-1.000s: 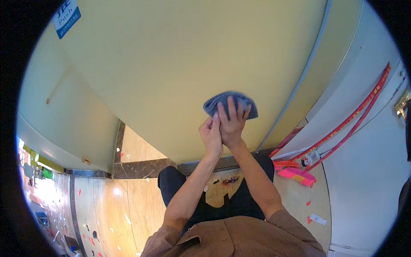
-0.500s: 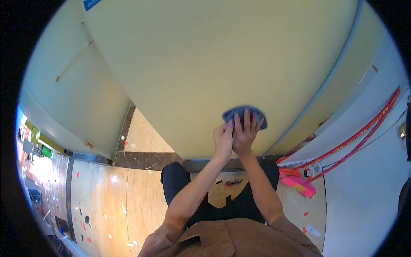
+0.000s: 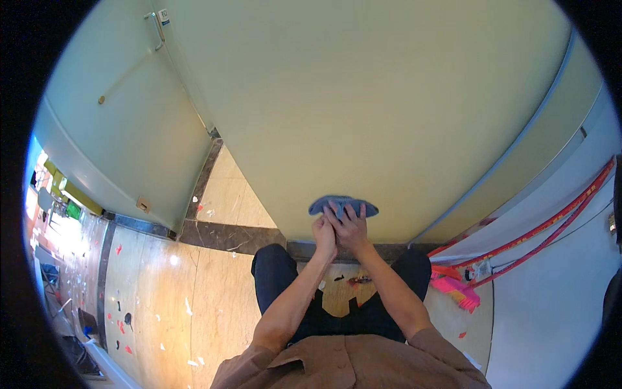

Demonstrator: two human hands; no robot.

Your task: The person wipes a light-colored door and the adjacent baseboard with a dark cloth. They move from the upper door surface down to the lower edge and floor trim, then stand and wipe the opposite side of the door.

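A folded blue-grey cloth (image 3: 345, 202) lies against the lower part of a pale yellow-green door panel (image 3: 363, 97). My right hand (image 3: 350, 228) presses it to the surface, with its fingers slightly apart over the cloth. Right beside it, touching it, my left hand (image 3: 324, 235) is curled closed just below the cloth's left part. Whatever the left fingers grip is hidden from view. Both forearms reach forward between my bent knees.
On the left stands another pale panel (image 3: 123, 117) with a metal handle (image 3: 156, 30). Scraps litter the tiled floor (image 3: 220, 292). At right, red straps (image 3: 570, 211) run along a white wall, above a pink brush-like item (image 3: 457, 292). A dark stone strip (image 3: 227, 236) crosses the floor.
Both hands and the cloth have moved down and to the left across the panel. The cloth looks flatter and wider. The view has shifted slightly, showing more of the left panel's handle.
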